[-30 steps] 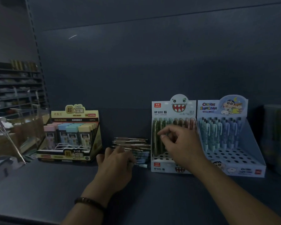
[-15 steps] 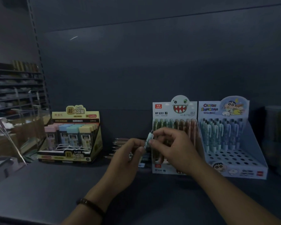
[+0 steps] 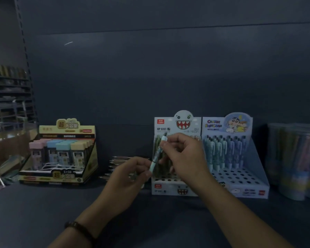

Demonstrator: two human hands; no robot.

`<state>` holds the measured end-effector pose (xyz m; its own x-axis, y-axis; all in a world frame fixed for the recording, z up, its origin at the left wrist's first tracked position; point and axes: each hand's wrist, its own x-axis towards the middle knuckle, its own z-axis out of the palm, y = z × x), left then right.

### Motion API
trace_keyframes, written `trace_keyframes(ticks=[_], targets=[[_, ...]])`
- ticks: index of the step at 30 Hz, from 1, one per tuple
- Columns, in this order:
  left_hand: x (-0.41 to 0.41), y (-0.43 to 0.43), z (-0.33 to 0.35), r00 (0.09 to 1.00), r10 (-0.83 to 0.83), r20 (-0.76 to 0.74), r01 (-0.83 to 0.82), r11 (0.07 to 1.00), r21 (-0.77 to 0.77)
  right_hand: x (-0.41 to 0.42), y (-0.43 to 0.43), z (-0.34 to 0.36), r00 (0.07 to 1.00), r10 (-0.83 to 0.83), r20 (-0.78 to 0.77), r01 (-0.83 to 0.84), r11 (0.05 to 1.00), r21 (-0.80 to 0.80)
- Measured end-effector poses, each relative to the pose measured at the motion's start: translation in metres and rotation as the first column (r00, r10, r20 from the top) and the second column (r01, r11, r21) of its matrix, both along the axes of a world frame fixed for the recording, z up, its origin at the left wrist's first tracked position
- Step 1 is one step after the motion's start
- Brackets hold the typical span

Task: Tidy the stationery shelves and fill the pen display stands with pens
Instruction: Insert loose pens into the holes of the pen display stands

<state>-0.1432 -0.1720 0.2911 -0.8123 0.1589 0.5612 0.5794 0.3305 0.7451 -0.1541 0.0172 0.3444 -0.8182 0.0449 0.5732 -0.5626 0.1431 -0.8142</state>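
Note:
A light blue patterned pen [image 3: 157,154] stands nearly upright in front of the monster-face display stand [image 3: 175,188]. My right hand [image 3: 183,158] pinches its upper part near the clip. My left hand [image 3: 127,178] pinches its lower end. The monster stand holds a row of greenish and orange pens at the back, with empty holes in front. Loose pens [image 3: 118,161] lie in a pile on the shelf to the left of that stand, partly hidden by my left hand. The cartoon-boy stand [image 3: 240,187] to the right holds several blue pens and has empty holes in front.
A yellow display box [image 3: 64,153] of pastel lead cases stands at the left. Clear tubs of coloured pens [image 3: 295,161] stand at the far right. The dark shelf board [image 3: 43,212] spreads in front. More shelving shows at the far left.
My left hand lifted a pen from the loose pile. My right hand left the monster stand's pens and took the pen's upper part. The pen has since risen to nearly upright.

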Motion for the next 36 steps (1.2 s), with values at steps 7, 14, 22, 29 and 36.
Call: trace_keyframes(ticks=[7,14,22,29,36], targets=[[0.004,0.064,0.029,0.999,-0.036,0.031,0.036,0.999,0.002,0.013,0.063,0.024,0.999,-0.032,-0.041,0.032,0.999,0.004],[0.001,0.135,0.044,0.999,-0.041,-0.014,0.038,0.987,-0.159,0.003,0.145,0.035,0.985,-0.138,-0.105,0.134,0.99,-0.047],[-0.01,0.165,0.011,0.941,-0.012,-0.339,-0.207,0.77,-0.603,-0.028,0.186,0.004,0.878,-0.374,-0.299,0.393,0.919,0.004],[-0.013,0.167,-0.005,0.931,-0.031,-0.363,-0.242,0.693,-0.679,-0.028,0.192,-0.004,0.847,-0.36,-0.39,0.448,0.879,0.163],[-0.014,0.166,-0.011,0.922,-0.03,-0.386,-0.259,0.693,-0.673,-0.026,0.192,-0.009,0.861,-0.326,-0.39,0.444,0.857,0.262]])
